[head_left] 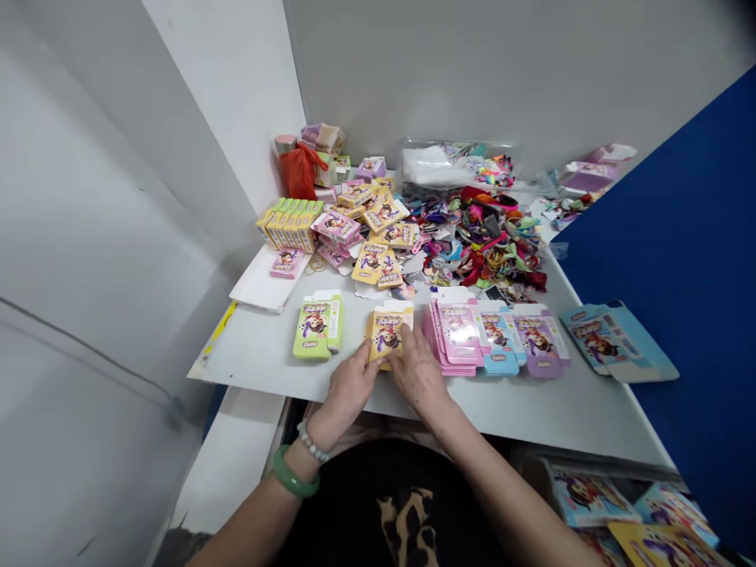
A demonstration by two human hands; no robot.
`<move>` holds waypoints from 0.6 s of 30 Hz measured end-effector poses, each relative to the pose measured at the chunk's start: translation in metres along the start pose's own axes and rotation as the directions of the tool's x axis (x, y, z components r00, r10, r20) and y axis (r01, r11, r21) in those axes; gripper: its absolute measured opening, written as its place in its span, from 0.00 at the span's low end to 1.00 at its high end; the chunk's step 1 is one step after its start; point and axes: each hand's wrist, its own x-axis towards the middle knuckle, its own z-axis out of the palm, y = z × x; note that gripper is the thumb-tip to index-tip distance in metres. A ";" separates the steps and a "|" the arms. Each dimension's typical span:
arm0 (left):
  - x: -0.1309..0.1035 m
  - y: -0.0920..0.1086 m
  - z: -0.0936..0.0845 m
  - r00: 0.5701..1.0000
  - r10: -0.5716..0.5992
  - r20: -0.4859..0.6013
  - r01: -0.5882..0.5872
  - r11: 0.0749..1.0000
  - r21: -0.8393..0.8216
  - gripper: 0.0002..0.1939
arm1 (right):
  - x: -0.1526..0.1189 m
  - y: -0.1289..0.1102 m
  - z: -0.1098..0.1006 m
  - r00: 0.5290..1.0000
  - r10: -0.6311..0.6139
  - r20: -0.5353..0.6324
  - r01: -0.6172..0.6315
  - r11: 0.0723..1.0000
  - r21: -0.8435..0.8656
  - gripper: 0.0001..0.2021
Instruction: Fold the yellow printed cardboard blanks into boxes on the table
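A flat yellow carton with a cartoon figure lies near the front edge of the table between my two hands. My left hand grips its lower left edge with thumb and fingertips. Against its right side and lower corner, the fingers of my right hand press down. To the left lies a stack of green cartons. Just right of my right hand are pink cartons in a stack, followed by blue cartons and purple cartons.
Behind lie a heap of small colourful fabric pieces and a pile of filled yellow and pink boxes. A row of boxes and a red bag stand back left. A blue carton overhangs the right edge; more cartons sit below.
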 end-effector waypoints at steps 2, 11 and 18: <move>-0.003 -0.001 0.002 1.000 -0.008 -0.001 0.008 0.999 -0.048 0.26 | -0.006 -0.003 0.001 0.999 -0.034 -0.034 0.032 0.998 -0.053 0.29; -0.020 0.019 -0.015 0.995 -0.085 -0.056 0.027 0.748 -0.663 0.10 | -0.017 -0.015 -0.027 0.965 0.049 -0.257 0.087 0.867 0.492 0.17; -0.036 0.023 -0.020 0.848 0.124 0.516 0.505 0.109 -0.856 0.28 | -0.045 -0.026 -0.031 0.997 -0.037 -0.064 0.068 0.797 0.600 0.09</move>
